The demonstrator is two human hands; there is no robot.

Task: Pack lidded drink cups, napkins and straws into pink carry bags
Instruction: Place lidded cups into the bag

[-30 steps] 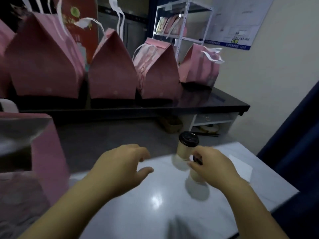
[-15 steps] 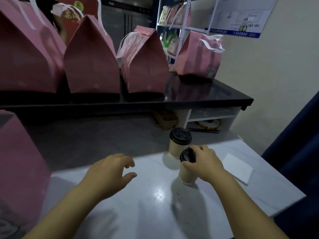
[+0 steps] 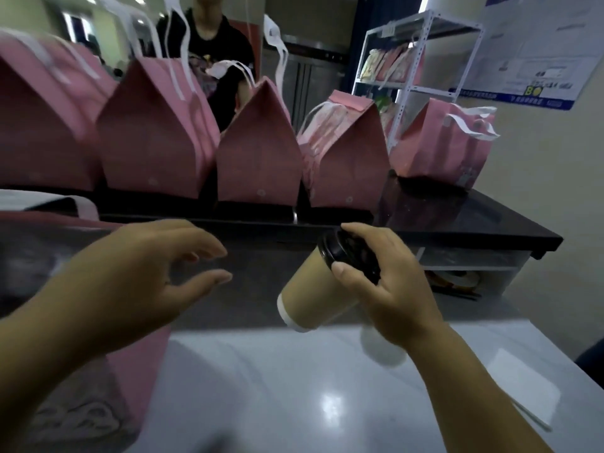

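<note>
My right hand [image 3: 389, 289] grips the black lid of a tan paper cup [image 3: 313, 295] and holds it tilted in the air above the white table [image 3: 294, 393]. My left hand [image 3: 137, 279] hovers with fingers spread, reaching over an open pink carry bag [image 3: 127, 361] at the left edge. A white napkin [image 3: 519, 390] lies flat on the table at the right. A pale blurred patch [image 3: 382, 351] shows under my right wrist; I cannot tell what it is.
Several closed pink bags [image 3: 258, 152] with white ribbon handles stand in a row on the raised black counter [image 3: 457, 220]. A person in a dark shirt [image 3: 209, 44] stands behind them. A white metal shelf [image 3: 418, 67] stands at the back right.
My right hand has lifted one lidded cup off the table and swung it up and left, tilted. The camera has tipped up. My left hand has moved toward the open bag.
</note>
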